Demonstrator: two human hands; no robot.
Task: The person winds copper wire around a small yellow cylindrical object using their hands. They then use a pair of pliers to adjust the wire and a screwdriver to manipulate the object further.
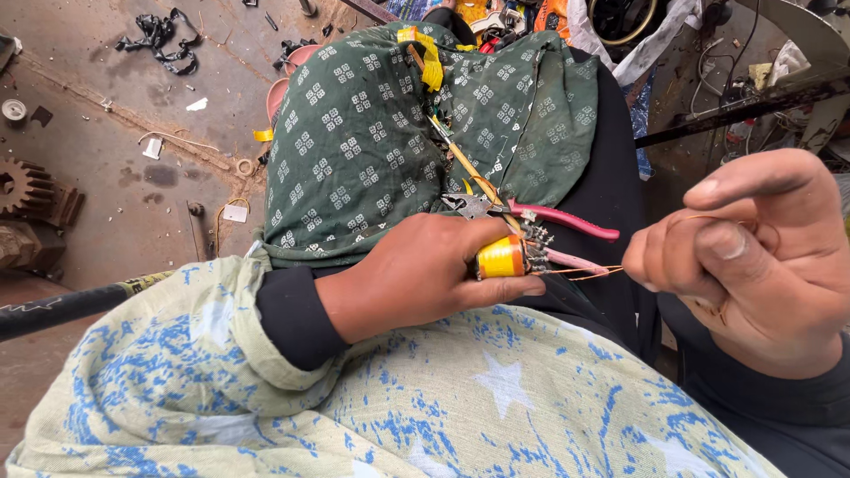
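A yellow-taped coil (501,258) is being gripped steady by the left hand (416,274) while copper wire (580,272) is being pinched taut by the right hand (753,257).

1. between the left hand (425,270) and the right hand (753,257) runs a short open gap, crossed only by thin copper wire (589,273).
2. just above that gap the pink-handled pliers (540,215) lie across the lap, blocking a straight pass from above.
3. the green patterned cloth (372,133) over the knee fills the middle.
4. to the left the concrete floor (106,115) lies open, with a rusty gear (22,186) at its edge.
5. a dark rod (744,106) bars the upper right.
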